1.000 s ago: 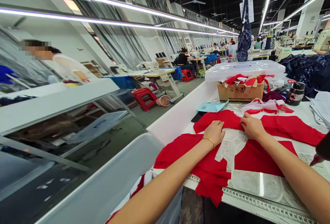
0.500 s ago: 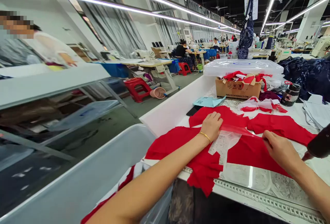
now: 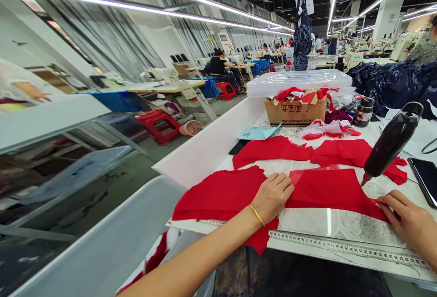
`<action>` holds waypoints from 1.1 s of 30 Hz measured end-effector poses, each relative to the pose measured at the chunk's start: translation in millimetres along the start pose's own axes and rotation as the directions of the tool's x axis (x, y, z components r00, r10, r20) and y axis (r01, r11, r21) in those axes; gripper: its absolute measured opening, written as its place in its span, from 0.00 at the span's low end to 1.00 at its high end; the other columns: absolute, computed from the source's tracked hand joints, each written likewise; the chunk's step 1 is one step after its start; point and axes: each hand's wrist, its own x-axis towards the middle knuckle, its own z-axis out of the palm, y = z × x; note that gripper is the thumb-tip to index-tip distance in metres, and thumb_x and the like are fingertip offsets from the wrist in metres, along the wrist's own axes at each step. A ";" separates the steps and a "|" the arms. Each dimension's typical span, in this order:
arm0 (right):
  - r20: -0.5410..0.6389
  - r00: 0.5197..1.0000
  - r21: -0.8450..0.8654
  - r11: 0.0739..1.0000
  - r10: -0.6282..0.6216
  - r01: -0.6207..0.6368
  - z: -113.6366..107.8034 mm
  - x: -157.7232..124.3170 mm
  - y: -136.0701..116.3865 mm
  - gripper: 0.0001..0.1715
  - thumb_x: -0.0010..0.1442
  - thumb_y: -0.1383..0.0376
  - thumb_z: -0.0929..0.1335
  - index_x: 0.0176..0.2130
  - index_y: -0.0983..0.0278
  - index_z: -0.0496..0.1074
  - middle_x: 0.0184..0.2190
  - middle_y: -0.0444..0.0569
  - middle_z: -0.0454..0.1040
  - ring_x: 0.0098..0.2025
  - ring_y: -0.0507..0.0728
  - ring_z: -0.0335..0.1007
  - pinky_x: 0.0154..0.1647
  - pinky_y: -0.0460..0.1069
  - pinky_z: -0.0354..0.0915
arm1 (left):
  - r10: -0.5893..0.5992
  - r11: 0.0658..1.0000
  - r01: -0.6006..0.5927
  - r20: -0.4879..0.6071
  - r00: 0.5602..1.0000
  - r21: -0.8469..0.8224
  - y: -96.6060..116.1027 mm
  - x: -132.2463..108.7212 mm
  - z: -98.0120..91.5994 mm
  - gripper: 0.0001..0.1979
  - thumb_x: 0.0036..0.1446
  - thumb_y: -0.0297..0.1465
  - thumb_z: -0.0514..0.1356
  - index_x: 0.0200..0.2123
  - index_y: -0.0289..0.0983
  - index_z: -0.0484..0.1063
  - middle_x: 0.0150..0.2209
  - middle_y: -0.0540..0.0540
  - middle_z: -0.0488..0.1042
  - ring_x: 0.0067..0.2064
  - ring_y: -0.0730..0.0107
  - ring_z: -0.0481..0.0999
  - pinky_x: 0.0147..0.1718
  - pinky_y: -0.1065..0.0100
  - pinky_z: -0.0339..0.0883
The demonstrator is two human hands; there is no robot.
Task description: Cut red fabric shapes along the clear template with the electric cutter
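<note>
From where I stand, the person's middle red piece point(image 3: 327, 190) lies along the front of the worktop point(image 3: 246, 117), just behind the tape measure point(image 3: 327, 243) on its front edge. The left hand point(image 3: 273, 193) rests over the cloth's left end, fingers close together; whether they grip or only press, I cannot tell. The right hand point(image 3: 406, 215) has thumb and forefinger narrowed on the opposite tip. I'd judge this piece nearly laid out: its body looks flat, but that tip isn't yet let go. Toward the left front corner sits another red piece point(image 3: 218, 192), part of it hanging over the front edge; the left hand hides where the two meet. Two more red pieces, one left point(image 3: 269, 149) and one right point(image 3: 351, 151), lie behind, out of hand. A dark tool point(image 3: 391, 144) stands tip down near the held piece's right end.
</note>
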 end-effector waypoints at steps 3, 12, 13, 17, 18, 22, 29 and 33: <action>0.004 0.998 0.022 0.998 0.056 -0.056 -4.7 -8.9 3.9 0.30 0.75 0.54 0.54 0.36 0.61 0.78 0.30 0.48 0.78 0.20 0.50 0.71 0.15 0.44 0.64 | 0.013 1.000 -0.013 0.005 1.000 -0.011 4.5 2.6 -0.4 0.15 0.64 0.16 0.52 0.31 0.37 0.73 0.32 0.45 0.72 0.37 0.62 0.71 0.38 0.63 0.67; 0.112 0.982 0.101 0.982 0.150 -0.161 -13.7 -30.5 9.6 0.24 0.74 0.54 0.58 0.39 0.59 0.78 0.34 0.48 0.77 0.26 0.51 0.76 0.19 0.44 0.69 | 0.041 0.999 -0.041 0.009 0.999 -0.026 13.8 8.5 1.1 0.13 0.63 0.16 0.56 0.33 0.38 0.73 0.33 0.45 0.72 0.38 0.62 0.71 0.38 0.63 0.66; 0.121 0.979 0.095 0.980 0.162 -0.174 -14.0 -32.7 9.4 0.23 0.74 0.54 0.58 0.40 0.59 0.77 0.34 0.48 0.77 0.26 0.51 0.75 0.19 0.44 0.69 | 0.041 0.999 -0.041 0.005 0.999 -0.026 14.6 8.8 1.6 0.13 0.63 0.16 0.56 0.33 0.38 0.73 0.33 0.45 0.72 0.38 0.62 0.71 0.38 0.63 0.66; 0.127 0.972 0.068 0.976 0.198 -0.208 -14.6 -39.2 8.7 0.22 0.74 0.55 0.58 0.41 0.60 0.76 0.36 0.49 0.77 0.25 0.51 0.74 0.19 0.44 0.68 | 0.035 0.999 -0.036 -0.014 0.999 -0.021 16.3 8.9 4.1 0.13 0.64 0.16 0.55 0.36 0.38 0.74 0.34 0.45 0.72 0.38 0.62 0.71 0.38 0.63 0.66; 0.129 0.973 0.071 0.977 0.193 -0.203 -14.9 -39.6 8.5 0.22 0.74 0.55 0.58 0.41 0.60 0.76 0.35 0.49 0.77 0.25 0.50 0.74 0.19 0.43 0.68 | 0.035 0.999 -0.035 -0.020 0.999 -0.020 16.3 8.8 4.7 0.13 0.63 0.16 0.55 0.36 0.37 0.74 0.34 0.45 0.73 0.38 0.61 0.71 0.38 0.62 0.66; 0.100 0.982 0.080 0.982 0.162 -0.170 -17.8 -36.3 5.8 0.24 0.74 0.56 0.57 0.39 0.60 0.77 0.33 0.49 0.77 0.20 0.49 0.70 0.16 0.43 0.65 | 0.032 0.999 -0.032 -0.041 0.999 -0.017 15.3 7.4 6.5 0.13 0.63 0.16 0.55 0.36 0.38 0.75 0.35 0.45 0.74 0.37 0.61 0.72 0.38 0.62 0.67; 0.081 0.980 0.076 0.979 0.181 -0.187 -24.0 -33.3 0.5 0.21 0.72 0.59 0.58 0.37 0.60 0.76 0.32 0.47 0.76 0.18 0.48 0.66 0.15 0.42 0.62 | 0.017 0.999 -0.019 -0.053 0.998 -0.032 15.3 4.2 7.6 0.13 0.62 0.16 0.56 0.39 0.37 0.76 0.36 0.44 0.75 0.39 0.61 0.74 0.40 0.61 0.69; 0.117 0.970 0.034 0.976 0.212 -0.217 -23.5 -37.7 2.4 0.22 0.71 0.59 0.57 0.39 0.59 0.78 0.35 0.48 0.76 0.18 0.48 0.65 0.13 0.44 0.59 | 0.007 0.999 -0.009 -0.048 0.999 -0.035 15.2 3.9 7.7 0.14 0.61 0.15 0.55 0.39 0.38 0.76 0.37 0.43 0.76 0.39 0.60 0.75 0.40 0.61 0.70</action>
